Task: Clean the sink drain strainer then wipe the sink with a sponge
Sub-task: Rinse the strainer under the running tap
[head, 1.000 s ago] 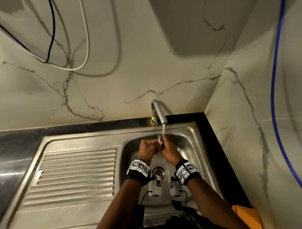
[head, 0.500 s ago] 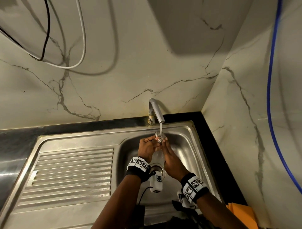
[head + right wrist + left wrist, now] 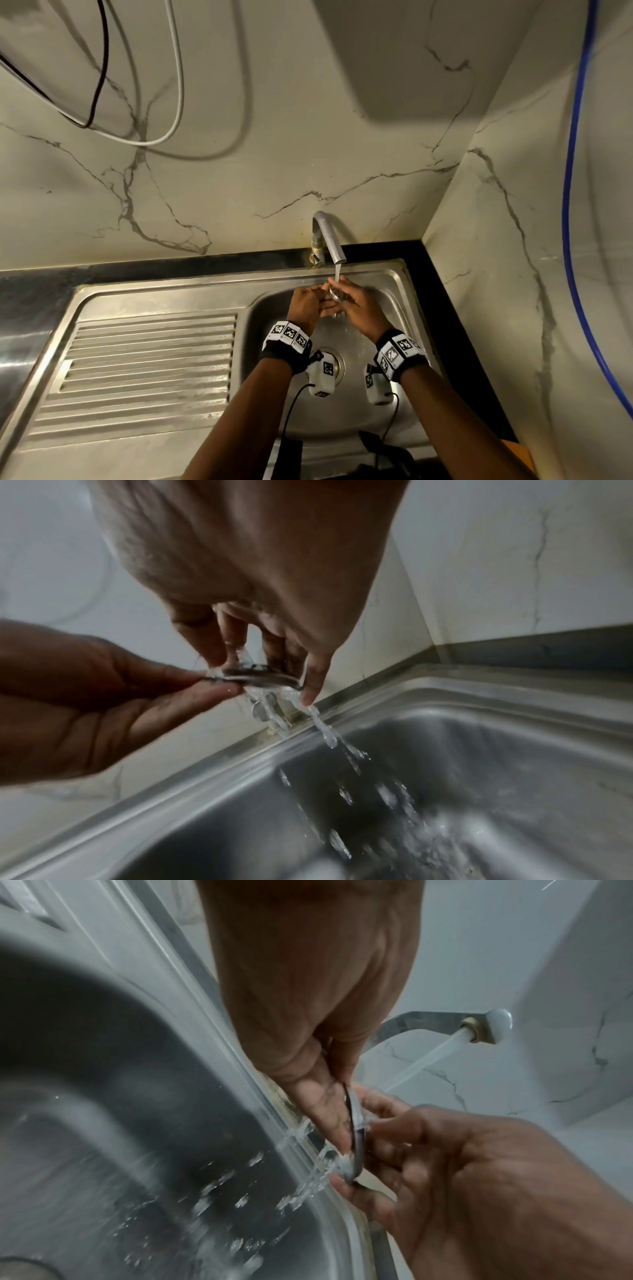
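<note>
no readable text anywhere; the wrist bands carry only black-and-white square marker patterns.

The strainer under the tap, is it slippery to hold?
Probably: the strainer is thin shiny metal with water running over it. It looks stiff and light, since fingertips of both hands pinch it by its rim.

The head view looks steeply down from above at the sink, tap and both forearms. Each wrist view sits close behind its own hand, facing the wall; both share the strainer under running water.
</note>
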Tool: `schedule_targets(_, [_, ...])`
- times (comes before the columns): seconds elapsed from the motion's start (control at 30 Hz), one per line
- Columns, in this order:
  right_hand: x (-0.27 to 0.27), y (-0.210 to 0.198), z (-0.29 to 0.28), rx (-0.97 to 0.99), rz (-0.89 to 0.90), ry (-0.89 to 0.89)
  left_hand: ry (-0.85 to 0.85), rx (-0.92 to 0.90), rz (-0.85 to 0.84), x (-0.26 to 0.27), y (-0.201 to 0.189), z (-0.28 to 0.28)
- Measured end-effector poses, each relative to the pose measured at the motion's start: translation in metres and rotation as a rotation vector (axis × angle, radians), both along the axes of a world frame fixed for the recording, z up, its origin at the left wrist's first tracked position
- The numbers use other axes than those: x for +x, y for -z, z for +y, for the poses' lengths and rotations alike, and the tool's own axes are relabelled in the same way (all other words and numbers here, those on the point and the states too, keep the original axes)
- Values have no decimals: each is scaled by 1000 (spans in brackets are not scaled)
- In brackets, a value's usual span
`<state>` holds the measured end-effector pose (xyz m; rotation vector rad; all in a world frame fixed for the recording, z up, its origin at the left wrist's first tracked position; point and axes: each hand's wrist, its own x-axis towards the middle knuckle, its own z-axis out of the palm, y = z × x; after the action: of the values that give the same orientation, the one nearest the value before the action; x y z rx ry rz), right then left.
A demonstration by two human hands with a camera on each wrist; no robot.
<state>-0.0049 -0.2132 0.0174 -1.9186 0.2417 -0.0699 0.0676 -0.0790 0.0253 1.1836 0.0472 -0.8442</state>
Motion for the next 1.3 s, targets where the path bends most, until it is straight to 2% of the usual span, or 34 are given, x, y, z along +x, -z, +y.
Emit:
schedule_targets(0.07, [6, -3, 0, 137, -2, 113, 21, 32, -18, 5, 0, 6])
schedule_targets(0.17, [14, -7, -4, 237, 29, 287, 20, 70, -16, 12, 0, 14])
schedule_targets(0.27, [20, -16, -4, 479, 106, 307, -14, 137, -13, 15, 1, 19])
schedule_targets(0.37, [26, -23, -5, 571, 118, 326, 31, 199, -16, 16, 2, 21])
schedule_targets(0.5, [25, -26, -4, 374, 91, 286, 37, 272, 2, 18, 1, 14])
schedule_targets(0.67, [6, -17, -17, 173, 16, 212, 10, 336, -66, 24, -4, 1])
schedule_targets(0.77, [0, -18, -22, 14, 8, 192, 66, 372, -116, 28, -15, -5])
schedule_targets(0.83, [-2, -19, -24, -109, -2, 143, 190, 544, -336, 36, -11, -9])
schedule_targets(0.9, [-3, -19, -24, -187, 28, 89, 361, 666, -441, 42, -7, -6])
schedule_targets(0.97, [-6, -18, -23, -328, 63, 38, 404, 864, -645, 43, 2, -7])
schedule_targets(1.0, [-8, -19, -20, -456, 53, 11, 431, 894, -711, 45, 4, -7])
schedule_targets(1.07, [-11, -19, -12, -717, -13, -47, 427, 898, -819, 41, 4, -11])
schedule_targets(1.13, [-11, -18, -2, -838, -28, -101, 426, 879, -948, 35, -2, -13])
schedule_targets(1.2, [-11, -16, 9, -881, 25, -146, 396, 846, -949, 32, -8, -12])
schedule_targets(1.23, [-13, -16, 13, -881, 30, -155, 320, 811, -900, 30, -7, -11])
schedule_targets(1.3, [-17, -12, 18, -852, -17, -163, 258, 796, -841, 33, -4, -8])
